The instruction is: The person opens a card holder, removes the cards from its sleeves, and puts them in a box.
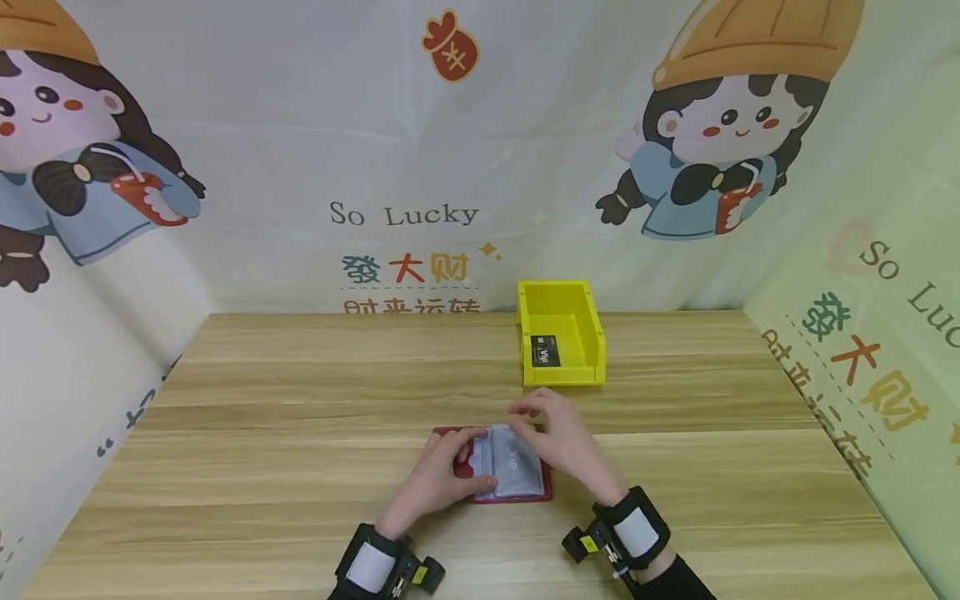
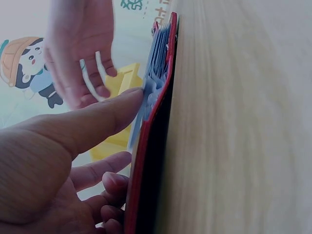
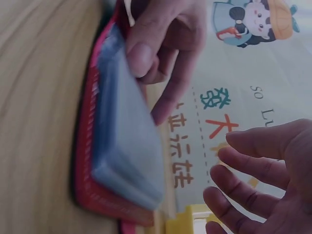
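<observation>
A red card holder [image 1: 547, 493] lies opened on the wooden table, its stack of clear plastic sleeves [image 1: 519, 467] facing up. Faint "Vip" lettering shows through the top sleeve. My left hand [image 1: 438, 475] holds the holder at its left part, with the thumb [image 2: 117, 109] on the sleeves near the front edge and the index finger near the back edge. Just above the holder's right side is my right hand [image 1: 562, 437], fingers loosely bent and spread; the right wrist view shows nothing between those fingers [image 3: 243, 195].
A yellow bin [image 1: 592, 333] stands behind the holder, near the table's back edge. Inside it, at the left front, is a black "Vip" card [image 1: 545, 351]. A printed cloth [image 1: 405, 150] hangs behind and along the sides of the table.
</observation>
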`<state>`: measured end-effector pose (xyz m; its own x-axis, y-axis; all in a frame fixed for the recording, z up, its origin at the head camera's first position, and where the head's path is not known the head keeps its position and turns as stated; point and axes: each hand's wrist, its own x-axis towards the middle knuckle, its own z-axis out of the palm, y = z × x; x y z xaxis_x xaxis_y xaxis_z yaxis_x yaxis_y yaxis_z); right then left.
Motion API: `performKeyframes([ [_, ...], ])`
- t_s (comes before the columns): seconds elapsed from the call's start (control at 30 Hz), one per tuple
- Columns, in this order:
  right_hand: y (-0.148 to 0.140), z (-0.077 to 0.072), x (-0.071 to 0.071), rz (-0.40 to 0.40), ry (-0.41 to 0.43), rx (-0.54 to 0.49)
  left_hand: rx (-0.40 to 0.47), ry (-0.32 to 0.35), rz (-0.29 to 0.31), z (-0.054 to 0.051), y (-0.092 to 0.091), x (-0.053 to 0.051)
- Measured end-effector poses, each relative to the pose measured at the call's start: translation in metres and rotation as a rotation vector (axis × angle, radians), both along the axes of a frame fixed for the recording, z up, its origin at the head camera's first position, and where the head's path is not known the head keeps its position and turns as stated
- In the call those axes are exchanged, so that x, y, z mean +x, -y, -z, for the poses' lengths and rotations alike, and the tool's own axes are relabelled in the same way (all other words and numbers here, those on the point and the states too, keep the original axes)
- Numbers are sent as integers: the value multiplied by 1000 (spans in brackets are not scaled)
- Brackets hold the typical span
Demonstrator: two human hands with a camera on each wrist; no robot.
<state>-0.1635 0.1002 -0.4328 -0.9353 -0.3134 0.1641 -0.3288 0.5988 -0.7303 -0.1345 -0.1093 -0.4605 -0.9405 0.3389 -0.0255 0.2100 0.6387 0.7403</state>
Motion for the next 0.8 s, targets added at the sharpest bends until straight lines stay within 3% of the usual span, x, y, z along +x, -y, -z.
performKeyframes([
  [0.13, -7, 7, 1, -13, 34, 72, -5, 5, 5, 0, 0, 0],
  [0.3, -16, 13, -3, -73, 114, 85, -7, 14, 1, -1, 0, 0],
  [0.57, -21, 21, -12, -172, 136, 111, -5, 3, 4, 1, 1, 0],
  [0.8, -21, 24, -20, -194, 124, 167, -8, 2, 10, 3, 2, -1],
])
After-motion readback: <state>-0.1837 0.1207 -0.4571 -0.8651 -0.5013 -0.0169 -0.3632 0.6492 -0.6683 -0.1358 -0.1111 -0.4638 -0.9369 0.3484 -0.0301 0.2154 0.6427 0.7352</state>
